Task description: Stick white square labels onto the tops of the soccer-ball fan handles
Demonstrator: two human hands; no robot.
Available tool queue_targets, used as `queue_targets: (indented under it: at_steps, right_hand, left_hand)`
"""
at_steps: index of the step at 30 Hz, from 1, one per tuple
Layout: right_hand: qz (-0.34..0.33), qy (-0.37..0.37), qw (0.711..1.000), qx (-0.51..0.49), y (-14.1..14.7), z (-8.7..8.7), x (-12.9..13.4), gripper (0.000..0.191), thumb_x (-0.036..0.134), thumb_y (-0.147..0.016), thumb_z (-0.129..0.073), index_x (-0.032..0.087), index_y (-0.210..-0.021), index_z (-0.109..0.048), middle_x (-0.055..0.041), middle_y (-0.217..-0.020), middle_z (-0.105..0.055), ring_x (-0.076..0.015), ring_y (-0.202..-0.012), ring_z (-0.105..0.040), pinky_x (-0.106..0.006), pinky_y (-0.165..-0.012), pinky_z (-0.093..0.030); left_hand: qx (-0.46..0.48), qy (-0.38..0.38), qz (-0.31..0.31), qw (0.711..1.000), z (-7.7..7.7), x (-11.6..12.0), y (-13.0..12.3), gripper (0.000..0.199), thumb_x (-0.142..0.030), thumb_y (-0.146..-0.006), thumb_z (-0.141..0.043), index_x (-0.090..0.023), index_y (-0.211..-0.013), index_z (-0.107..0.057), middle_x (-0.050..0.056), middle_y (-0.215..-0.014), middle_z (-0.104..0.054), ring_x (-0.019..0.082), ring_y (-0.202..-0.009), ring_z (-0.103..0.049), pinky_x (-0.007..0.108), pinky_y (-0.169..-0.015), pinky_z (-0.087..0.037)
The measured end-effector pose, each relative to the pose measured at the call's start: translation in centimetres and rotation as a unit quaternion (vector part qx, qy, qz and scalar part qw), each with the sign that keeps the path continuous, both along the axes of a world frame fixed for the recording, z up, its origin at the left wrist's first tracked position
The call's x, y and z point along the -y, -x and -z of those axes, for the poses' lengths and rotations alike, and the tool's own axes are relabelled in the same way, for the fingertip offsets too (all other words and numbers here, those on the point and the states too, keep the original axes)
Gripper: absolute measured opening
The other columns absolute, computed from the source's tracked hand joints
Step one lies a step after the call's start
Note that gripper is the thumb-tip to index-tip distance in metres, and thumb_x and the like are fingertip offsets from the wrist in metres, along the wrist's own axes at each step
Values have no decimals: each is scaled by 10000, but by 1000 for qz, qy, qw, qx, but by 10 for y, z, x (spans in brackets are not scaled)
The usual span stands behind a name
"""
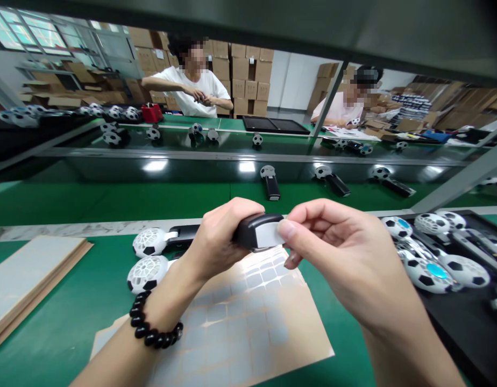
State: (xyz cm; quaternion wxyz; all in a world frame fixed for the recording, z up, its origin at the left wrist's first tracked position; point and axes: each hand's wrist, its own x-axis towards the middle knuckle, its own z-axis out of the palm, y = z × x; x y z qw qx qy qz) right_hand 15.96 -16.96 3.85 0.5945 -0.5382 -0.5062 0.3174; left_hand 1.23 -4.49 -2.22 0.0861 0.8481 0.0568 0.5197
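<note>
My left hand (220, 234), with a black bead bracelet at the wrist, is wrapped round a black device (245, 232) whose end faces me. On that end lies a light grey sticker (267, 235). My right hand (333, 242) pinches the sticker's right edge between thumb and forefinger. Below both hands, a sheet of grey stickers (248, 322) rests on the green bench. Two football-patterned pieces, an upper one (149, 242) and a lower one (146, 273), sit left of my left hand, with black handle parts partly hidden behind it.
A stack of sheets (34, 279) lies at the left. At the right, a black tray (454, 322) holds several football-patterned devices. Beyond the bench runs a green conveyor (184, 201) carrying more devices. Two people (200, 88) (341, 107) sit across, and a slanted metal post (458, 166) stands at right.
</note>
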Motion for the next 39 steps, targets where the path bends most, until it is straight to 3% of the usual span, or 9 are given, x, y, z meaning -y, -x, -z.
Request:
queue_targets:
  at_steps: [6,11,14,19,23,28,32,35,39]
  right_hand:
    - [102,-34,984,145,-5,2,0,290,450,-947,-647,233,-756,-635,32,-509,-569,-113,-427,-507,-228,-367,-357]
    - [-61,37,995,63,-2,17,-17,340,536,-854,-721,244,-917,-559,74,-600,-550,-111,-506,-544,-209,-440,-438]
    - [-98,53,992,63,-14,36,-30,316,558,-950,-505,244,-921,-507,66,-623,-573,-124,-488,-597,-249,-484,-526]
    - [98,94,976,170,-62,71,-20,255,455,-962,-449,227,-883,-532,-47,-817,-657,-223,-777,-689,-390,-746,-577]
    - [250,146,915,282,-99,100,13,294,357,-851,-595,175,-1080,-627,-220,-1245,-615,-432,-1280,-508,-627,-1050,-380]
    - [266,211,891,301,-124,138,28,580,282,-805,-606,107,-1357,-580,-268,-1248,-621,-459,-1165,-604,-621,-936,-459]
    - [243,222,908,258,-113,127,25,568,341,-877,-570,134,-1405,-535,-171,-1081,-716,-342,-932,-707,-505,-818,-546]
    - [182,209,933,230,-85,94,28,439,386,-872,-626,204,-1271,-628,-103,-1050,-751,-288,-902,-727,-438,-804,-575]
    - [58,94,989,100,-43,71,40,422,490,-963,-548,241,-1303,-568,-85,-1208,-733,-229,-1078,-718,-361,-885,-596]
  left_hand:
    - [-9,22,36,999,3,-3,0,279,-223,-884,-732,-223,-1118,-580,68,-933,-731,190,-813,-714,282,-704,-586]
    - [-28,40,75,996,7,-3,3,288,-314,-930,-703,-232,-1170,-567,84,-944,-728,189,-798,-710,278,-681,-577]
    - [-58,44,76,994,9,-17,7,432,-513,-876,-745,-243,-1170,-580,61,-908,-733,182,-726,-699,272,-640,-555]
    - [-157,12,4,987,2,-83,-7,557,-642,-779,-766,-259,-1163,-637,100,-1057,-755,280,-886,-720,399,-804,-575]
    - [-331,20,-144,932,7,-134,-20,363,-400,-878,-634,-242,-1204,-662,117,-1239,-725,345,-1191,-655,501,-1036,-493]
    - [-501,82,-218,833,30,-157,-7,534,-189,-834,-555,-172,-1363,-620,166,-1548,-507,382,-1350,-570,470,-1016,-543]
    - [-537,97,-236,804,25,-122,-7,632,-259,-899,-582,-133,-1508,-470,234,-1618,-372,434,-1465,-424,546,-1100,-476]
    - [-469,-14,-140,872,8,-57,-24,808,-367,-887,-704,-181,-1577,-328,192,-1693,-216,404,-1570,-205,562,-1224,-310]
    - [-403,-38,-30,914,-10,12,-41,513,-247,-898,-702,-268,-1387,-549,84,-1345,-690,302,-1211,-670,402,-979,-535]
